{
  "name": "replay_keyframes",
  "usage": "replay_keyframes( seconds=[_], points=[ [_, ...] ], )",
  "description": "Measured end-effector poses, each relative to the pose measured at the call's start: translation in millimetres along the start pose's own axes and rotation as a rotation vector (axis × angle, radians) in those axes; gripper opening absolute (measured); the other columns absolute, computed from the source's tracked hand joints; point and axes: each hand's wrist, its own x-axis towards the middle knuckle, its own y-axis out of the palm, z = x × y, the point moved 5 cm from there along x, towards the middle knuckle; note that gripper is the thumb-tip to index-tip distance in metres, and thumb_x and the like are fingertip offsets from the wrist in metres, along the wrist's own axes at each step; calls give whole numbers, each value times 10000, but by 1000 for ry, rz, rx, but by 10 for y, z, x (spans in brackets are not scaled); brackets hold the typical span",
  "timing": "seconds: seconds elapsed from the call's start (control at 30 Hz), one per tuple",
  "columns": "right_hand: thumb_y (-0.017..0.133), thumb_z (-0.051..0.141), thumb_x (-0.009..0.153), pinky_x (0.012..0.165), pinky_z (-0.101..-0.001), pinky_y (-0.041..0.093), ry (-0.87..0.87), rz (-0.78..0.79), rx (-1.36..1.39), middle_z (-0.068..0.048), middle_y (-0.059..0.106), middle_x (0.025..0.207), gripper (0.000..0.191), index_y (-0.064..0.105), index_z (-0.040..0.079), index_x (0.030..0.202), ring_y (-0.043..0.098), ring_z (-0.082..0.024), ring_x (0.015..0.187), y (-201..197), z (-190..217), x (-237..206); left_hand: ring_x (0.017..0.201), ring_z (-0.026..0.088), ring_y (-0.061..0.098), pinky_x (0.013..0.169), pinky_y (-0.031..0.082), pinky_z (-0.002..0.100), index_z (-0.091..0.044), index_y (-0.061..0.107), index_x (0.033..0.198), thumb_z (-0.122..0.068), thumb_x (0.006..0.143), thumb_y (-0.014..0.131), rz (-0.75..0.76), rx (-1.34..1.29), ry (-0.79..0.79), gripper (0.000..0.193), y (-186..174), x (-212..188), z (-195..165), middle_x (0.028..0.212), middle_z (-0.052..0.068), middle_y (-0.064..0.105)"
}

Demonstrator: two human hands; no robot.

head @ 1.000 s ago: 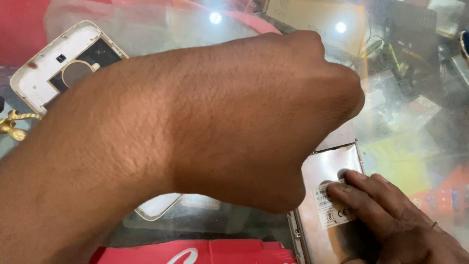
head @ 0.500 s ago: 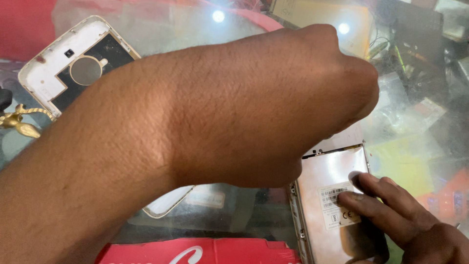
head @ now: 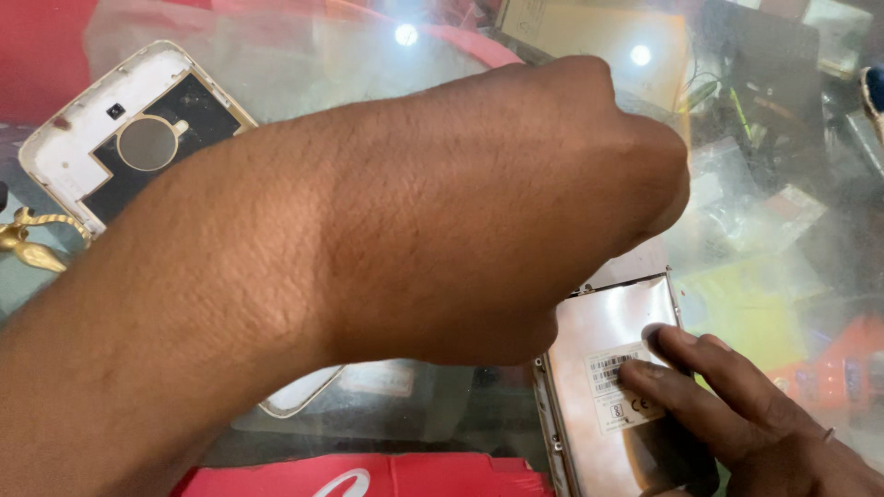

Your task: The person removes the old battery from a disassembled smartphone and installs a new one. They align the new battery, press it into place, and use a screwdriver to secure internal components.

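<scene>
My left forearm crosses the whole view, and my left hand [head: 589, 175] is curled knuckles-up just above the top edge of an opened phone panel [head: 599, 322]. Its fingers are hidden underneath, so what they hold cannot be seen. The silvery metal panel lies face down on the glass tabletop [head: 304, 64] and carries a white barcode sticker. My right hand [head: 727, 405] comes in from the lower right, with two fingertips pressed flat on the sticker, pinning the panel down.
A white and black phone back cover [head: 83, 147] lies at the upper left. A small gold figurine [head: 28, 244] sits at the left edge. A red box [head: 414, 474] lies along the near edge. Cluttered packets and parts show through the glass on the right.
My left hand has shifted slightly right and away from me. My right fingertips have stayed on the sticker.
</scene>
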Motion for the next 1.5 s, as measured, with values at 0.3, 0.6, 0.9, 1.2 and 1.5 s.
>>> replay_keyframes(
  seconds=[0.3, 0.6, 0.9, 1.2, 1.5],
  points=[
    [735, 329, 801, 1206, -413, 335, 156, 20, -117, 41, 455, 1616, 579, 646, 358, 1372, 387, -256, 1516, 37, 110, 40, 719, 273, 704, 558, 541, 473, -102, 687, 750, -50, 684, 696, 196, 13, -131, 84, -22, 89, -41, 716, 84, 700],
    [702, 690, 747, 1172, -437, 320, -19, 126, -278, -26, 289, 1707, 794, 555, 408, 1474, 214, -343, 1512, 20, 67, 59, 776, 238, 724, 558, 580, 384, -97, 743, 748, -36, 684, 712, 296, -67, -232, 94, -15, 134, -60, 666, 120, 716],
    [508, 803, 842, 1226, -347, 236, -187, -99, -478, 9, 294, 1682, 795, 442, 354, 1495, 205, -281, 1509, -141, 387, 148, 915, 266, 674, 712, 587, 362, -61, 768, 818, -69, 671, 729, 188, -71, -136, 152, 78, 124, -80, 966, 66, 720],
    [595, 587, 871, 1273, -448, 245, -77, -93, -171, 15, 498, 1564, 681, 566, 120, 1365, 319, -219, 1548, -200, 495, 206, 914, 263, 601, 772, 555, 389, -119, 783, 689, -130, 661, 744, 306, -30, -150, 49, 81, 132, -114, 1161, 19, 657],
    [635, 489, 865, 1232, -440, 317, -143, -105, -156, 22, 529, 1530, 371, 588, 145, 995, 394, -236, 1506, -221, 502, 234, 898, 253, 610, 835, 531, 389, -70, 769, 712, -200, 688, 788, 185, -138, -140, 133, 49, 125, -144, 1053, 55, 689]
  ],
)
